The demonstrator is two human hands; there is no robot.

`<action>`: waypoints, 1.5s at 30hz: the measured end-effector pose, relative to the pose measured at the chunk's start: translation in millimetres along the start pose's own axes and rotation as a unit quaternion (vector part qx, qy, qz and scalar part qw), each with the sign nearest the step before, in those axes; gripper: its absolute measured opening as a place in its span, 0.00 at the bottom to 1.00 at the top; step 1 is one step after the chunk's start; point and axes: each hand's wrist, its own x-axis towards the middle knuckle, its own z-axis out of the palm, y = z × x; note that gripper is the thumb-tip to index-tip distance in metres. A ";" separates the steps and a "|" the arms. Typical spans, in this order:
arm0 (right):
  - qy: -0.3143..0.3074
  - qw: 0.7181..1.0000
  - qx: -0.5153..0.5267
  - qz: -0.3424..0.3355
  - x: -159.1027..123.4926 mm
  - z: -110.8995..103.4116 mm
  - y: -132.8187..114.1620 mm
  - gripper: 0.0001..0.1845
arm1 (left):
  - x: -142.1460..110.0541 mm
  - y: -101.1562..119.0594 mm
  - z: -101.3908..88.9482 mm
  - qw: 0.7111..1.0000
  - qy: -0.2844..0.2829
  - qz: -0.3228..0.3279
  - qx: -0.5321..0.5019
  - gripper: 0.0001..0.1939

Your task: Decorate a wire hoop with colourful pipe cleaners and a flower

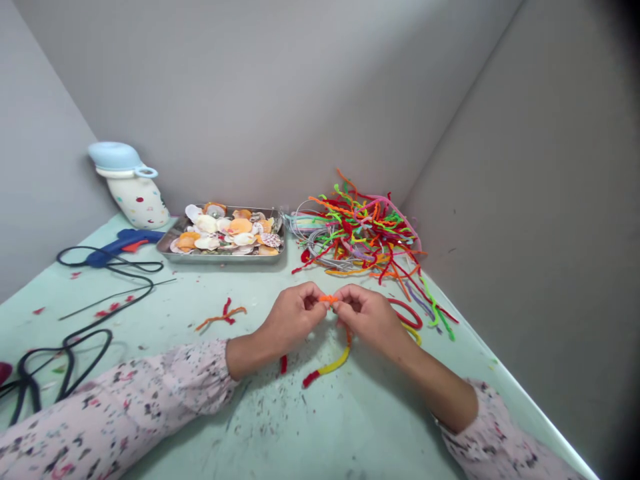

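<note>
The fingertips of your left hand and those of your right hand pinch a short, bright orange fuzzy pipe cleaner between them, thumbs and forefingers nearly meeting over the middle of the pale green tabletop. You cover most of it, so whether it is knotted or twisted there cannot be told. If you pull unevenly, the pinched spot could slip loose; bending it too sharply might kink its core. Just nearer, a curved yellow strip with a red tip runs up, orange at its upper end, toward your right hand; if it is joined to your piece, a tug could drag it along. Near your right wrist, red and yellow fuzzy loops could snag on your forearm. To the left lie crossed orange and red fuzzy pieces. At the far right, a multicoloured tangled heap of fuzzy stems could catch anything drawn from it. Far left, a black cable loops near your left sleeve, which might hook it.
</note>
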 end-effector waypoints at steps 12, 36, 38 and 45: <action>0.000 1.000 0.015 -0.007 1.5 -0.1 5.8 0.03 | -1.4 -0.8 0.2 0.999 -0.009 0.043 0.015 0.07; -0.013 0.997 -0.066 -0.031 -1.4 5.4 6.2 0.03 | -4.4 0.9 1.2 0.972 0.031 0.133 0.189 0.04; -0.010 0.997 -0.063 -0.037 -1.8 6.0 7.1 0.03 | -5.9 1.7 2.5 0.976 0.037 0.121 0.175 0.04; -0.006 1.000 0.003 0.022 -0.7 3.5 3.0 0.02 | -1.5 0.3 0.1 0.999 -0.013 0.044 0.005 0.08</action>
